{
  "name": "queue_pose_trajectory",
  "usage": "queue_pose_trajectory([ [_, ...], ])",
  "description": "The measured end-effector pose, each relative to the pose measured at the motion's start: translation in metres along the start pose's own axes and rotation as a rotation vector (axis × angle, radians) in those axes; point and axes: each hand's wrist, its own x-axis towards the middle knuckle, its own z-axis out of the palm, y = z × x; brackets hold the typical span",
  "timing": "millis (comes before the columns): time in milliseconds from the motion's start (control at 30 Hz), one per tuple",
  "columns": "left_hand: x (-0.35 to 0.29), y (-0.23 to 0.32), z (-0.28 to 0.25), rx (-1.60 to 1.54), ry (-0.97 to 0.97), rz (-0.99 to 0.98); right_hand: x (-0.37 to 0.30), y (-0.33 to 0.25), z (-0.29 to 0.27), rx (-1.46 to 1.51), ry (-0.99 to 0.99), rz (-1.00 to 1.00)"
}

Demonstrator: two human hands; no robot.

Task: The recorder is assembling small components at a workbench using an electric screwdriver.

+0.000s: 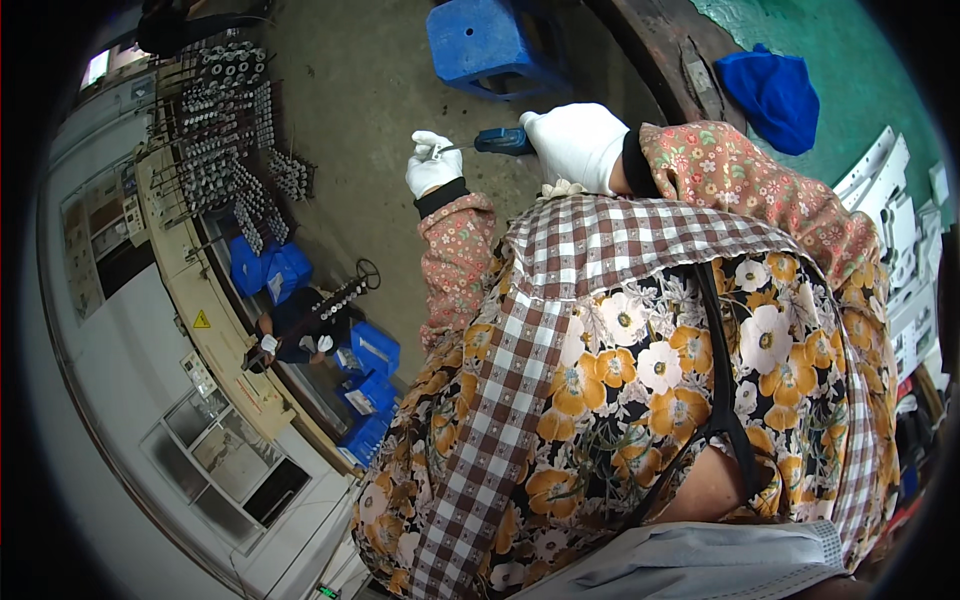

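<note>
My left hand [433,165], in a white glove, is closed in a pinch. A small piece at its fingertips is too small to make out. To its right, my right hand [582,145], also white-gloved, is wrapped around the end of a blue and dark hand tool [503,141]. From that tool a thin metal shaft points left, and its tip reaches up to the fingers of my left hand. Both hands are held out over the grey floor. Floral sleeves with black cuffs cover my forearms.
A blue plastic stool [475,48] stands beyond my hands. At the right, a green tabletop [860,40] bears a blue cloth [770,97] and white flat parts [870,165]. On the left are racks of round metal parts [225,130], blue bins [372,348] and another person [290,330].
</note>
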Motion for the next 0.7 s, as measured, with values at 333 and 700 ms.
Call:
queue_pose_trajectory([
  [333, 0.005, -0.005, 0.01, 0.039, -0.007, -0.005, -0.001, -0.003, -0.01, 0.014, -0.04, 0.042],
  [700, 0.0, -0.017, 0.015, 0.14, -0.038, 0.024, -0.003, 0.007, -0.018, 0.01, 0.013, 0.046],
])
